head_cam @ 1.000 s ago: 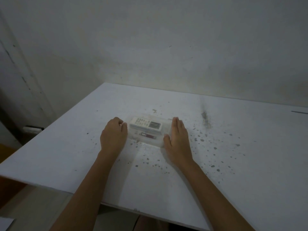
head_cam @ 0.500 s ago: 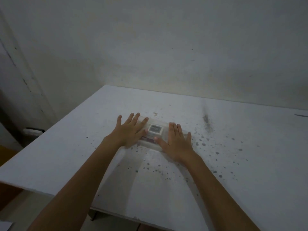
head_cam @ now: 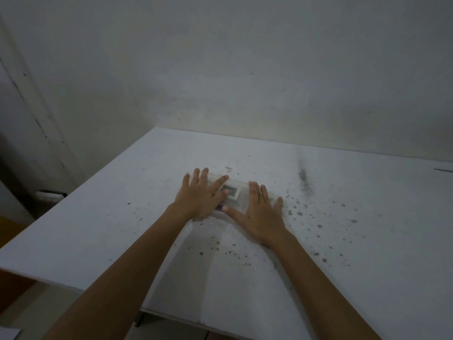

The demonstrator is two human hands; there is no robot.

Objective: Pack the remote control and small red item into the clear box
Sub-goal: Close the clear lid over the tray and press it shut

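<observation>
Nearest, two bare forearms reach forward over the front edge of the white table (head_cam: 103, 217), whose surface is speckled with dark spots. Further on, both hands lie flat, palms down and fingers spread, on top of the clear box (head_cam: 239, 196). The left hand (head_cam: 199, 195) covers the box's left part, its index finger angled across the lid toward the middle. The right hand (head_cam: 261, 212) covers the right part, its thumb stretched along the box's near edge toward the left hand. Neither hand grips anything; both are open and pressed onto the lid. Between them the remote control (head_cam: 230, 191) shows through the clear plastic, its small display facing up. A sliver of the small red item (head_cam: 223, 207) shows just nearer, by the right thumb tip. Beyond, the table meets a plain grey wall (head_cam: 245, 69).
</observation>
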